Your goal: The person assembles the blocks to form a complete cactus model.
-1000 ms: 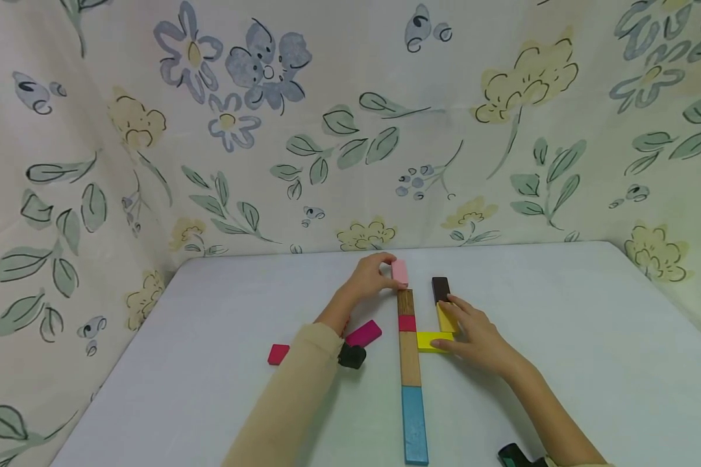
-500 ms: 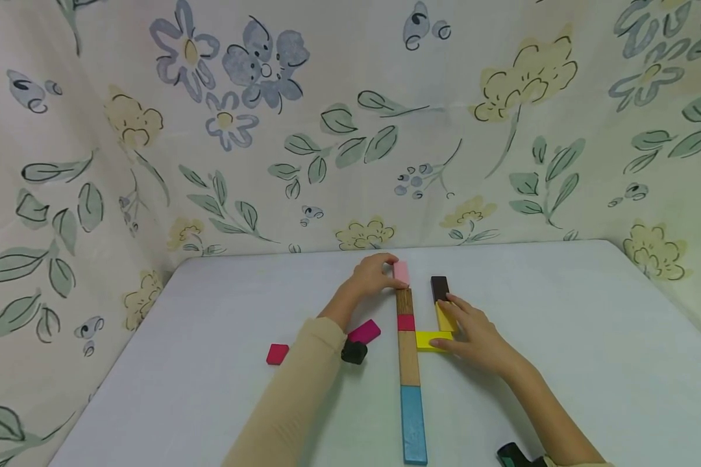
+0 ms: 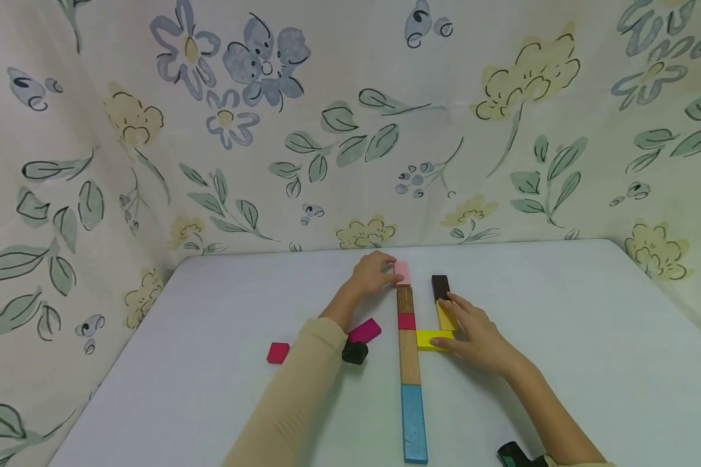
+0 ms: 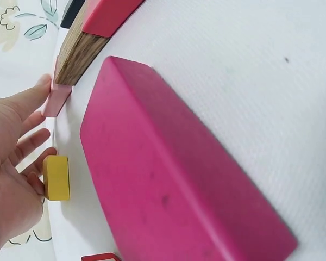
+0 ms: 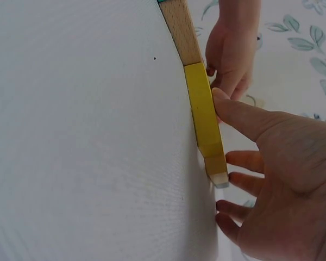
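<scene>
In the head view, blocks lie in a column: blue (image 3: 414,425), tan (image 3: 409,358), red (image 3: 406,321), brown wooden (image 3: 405,299) and a pink block (image 3: 404,272) at the far end. My left hand (image 3: 369,272) pinches the pink block between thumb and index finger. Another yellow block (image 4: 57,178) shows at its lower fingers in the left wrist view; I cannot tell whether they hold it. My right hand (image 3: 478,334) rests its thumb on a bright yellow block (image 3: 425,340) beside the column. Its fingertips touch an orange-yellow block (image 3: 446,318) and a dark brown block (image 3: 440,287).
Left of the column lie a magenta block (image 3: 365,331) and a red block (image 3: 278,353), partly behind the sleeve (image 3: 304,376). A black wrist device (image 3: 355,352) shows by the left forearm. The white table (image 3: 222,305) ends at a flowered cloth (image 3: 327,194).
The left thumb has shifted slightly away from me, from the pink block's near end to its left side. The right hand has stayed in place on its blocks.
</scene>
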The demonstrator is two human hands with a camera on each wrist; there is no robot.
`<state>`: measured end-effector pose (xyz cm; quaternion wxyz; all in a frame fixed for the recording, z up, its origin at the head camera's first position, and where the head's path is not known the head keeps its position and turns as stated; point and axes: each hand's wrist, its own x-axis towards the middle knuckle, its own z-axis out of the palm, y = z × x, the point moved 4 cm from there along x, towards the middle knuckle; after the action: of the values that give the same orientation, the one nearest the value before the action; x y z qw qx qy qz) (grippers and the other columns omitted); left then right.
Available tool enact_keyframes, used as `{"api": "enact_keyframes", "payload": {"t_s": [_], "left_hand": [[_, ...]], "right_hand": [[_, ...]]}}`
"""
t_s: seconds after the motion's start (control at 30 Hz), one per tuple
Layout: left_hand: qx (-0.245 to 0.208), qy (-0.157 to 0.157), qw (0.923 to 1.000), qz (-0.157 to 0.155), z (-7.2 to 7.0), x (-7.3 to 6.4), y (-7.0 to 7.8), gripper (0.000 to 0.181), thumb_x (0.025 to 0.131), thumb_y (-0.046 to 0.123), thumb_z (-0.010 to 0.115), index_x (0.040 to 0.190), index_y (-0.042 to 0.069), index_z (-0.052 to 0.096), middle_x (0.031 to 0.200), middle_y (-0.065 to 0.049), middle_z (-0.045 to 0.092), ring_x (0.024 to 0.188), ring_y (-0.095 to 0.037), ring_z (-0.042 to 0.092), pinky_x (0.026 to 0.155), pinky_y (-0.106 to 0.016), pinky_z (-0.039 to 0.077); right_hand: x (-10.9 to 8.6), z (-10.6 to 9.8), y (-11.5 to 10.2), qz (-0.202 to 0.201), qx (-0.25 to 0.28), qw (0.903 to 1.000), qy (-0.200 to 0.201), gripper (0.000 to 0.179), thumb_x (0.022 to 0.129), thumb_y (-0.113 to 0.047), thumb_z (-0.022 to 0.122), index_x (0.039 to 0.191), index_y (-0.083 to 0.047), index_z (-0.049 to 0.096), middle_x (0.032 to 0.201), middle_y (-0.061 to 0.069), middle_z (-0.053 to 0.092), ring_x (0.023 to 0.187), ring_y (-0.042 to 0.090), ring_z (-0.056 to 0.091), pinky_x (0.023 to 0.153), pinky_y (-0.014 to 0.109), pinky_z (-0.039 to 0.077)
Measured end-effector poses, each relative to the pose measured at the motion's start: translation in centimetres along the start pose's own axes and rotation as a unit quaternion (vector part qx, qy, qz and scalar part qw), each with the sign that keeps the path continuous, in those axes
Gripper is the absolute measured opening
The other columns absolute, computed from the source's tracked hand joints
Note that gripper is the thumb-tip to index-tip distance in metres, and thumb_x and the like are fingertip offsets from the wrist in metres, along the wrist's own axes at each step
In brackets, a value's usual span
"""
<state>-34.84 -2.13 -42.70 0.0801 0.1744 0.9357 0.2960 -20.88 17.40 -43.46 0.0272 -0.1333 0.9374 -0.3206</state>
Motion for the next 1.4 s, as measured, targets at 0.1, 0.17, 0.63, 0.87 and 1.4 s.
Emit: {"api": "enact_keyframes", "payload": {"t_s": [0.1,0.17,0.63,0.87,1.4], "left_hand": [[0.010,0.001,0.9999,-0.002,0.1,0.0,0.0,0.048,0.103,0.029,0.069,0.145,0.007,0.063,0.154,-0.015,0.055,0.146,-0.033,0.047,0.122,-0.049,0.038],[0.015,-0.001,0.9999,-0.003,0.1,0.1,0.0,0.049,0.103,0.031,0.069,0.146,0.009,0.063,0.155,-0.015,0.054,0.146,-0.034,0.046,0.122,-0.051,0.038],[0.010,-0.001,0.9999,0.001,0.1,-0.1,-0.1,0.047,0.101,0.032,0.073,0.142,0.010,0.067,0.153,-0.014,0.055,0.145,-0.035,0.045,0.122,-0.052,0.037],[0.011,0.002,0.9999,0.005,0.5,0.5,-0.7,0.046,0.101,0.034,0.071,0.142,0.012,0.067,0.152,-0.013,0.056,0.144,-0.034,0.046,0.120,-0.052,0.039],[-0.048,0.024,0.9981,0.031,-1.5,-0.7,0.0,0.049,0.101,0.024,0.073,0.143,0.002,0.064,0.154,-0.019,0.054,0.142,-0.038,0.051,0.121,-0.048,0.040]], "right_hand": [[0.0,0.0,0.0,-0.001,-0.003,1.0000,0.001,0.081,0.089,-0.033,0.083,0.153,0.004,0.049,0.162,0.033,0.037,0.145,0.059,0.035,0.106,0.081,0.038],[0.0,0.0,0.0,-0.001,-0.004,1.0000,0.000,0.081,0.090,-0.034,0.082,0.153,0.004,0.049,0.162,0.033,0.037,0.145,0.059,0.035,0.106,0.081,0.038],[-0.1,-0.1,-0.2,-0.002,0.003,1.0000,-0.003,0.081,0.090,-0.033,0.081,0.154,0.004,0.048,0.162,0.033,0.036,0.145,0.059,0.034,0.106,0.081,0.037],[-0.1,0.0,-0.2,-0.004,0.003,1.0000,-0.001,0.081,0.090,-0.032,0.082,0.154,0.004,0.048,0.162,0.033,0.037,0.145,0.060,0.035,0.106,0.081,0.038],[0.0,0.2,0.1,-0.006,0.001,1.0000,0.001,0.079,0.090,-0.032,0.082,0.153,0.004,0.049,0.162,0.033,0.037,0.144,0.060,0.035,0.106,0.083,0.036]]}}
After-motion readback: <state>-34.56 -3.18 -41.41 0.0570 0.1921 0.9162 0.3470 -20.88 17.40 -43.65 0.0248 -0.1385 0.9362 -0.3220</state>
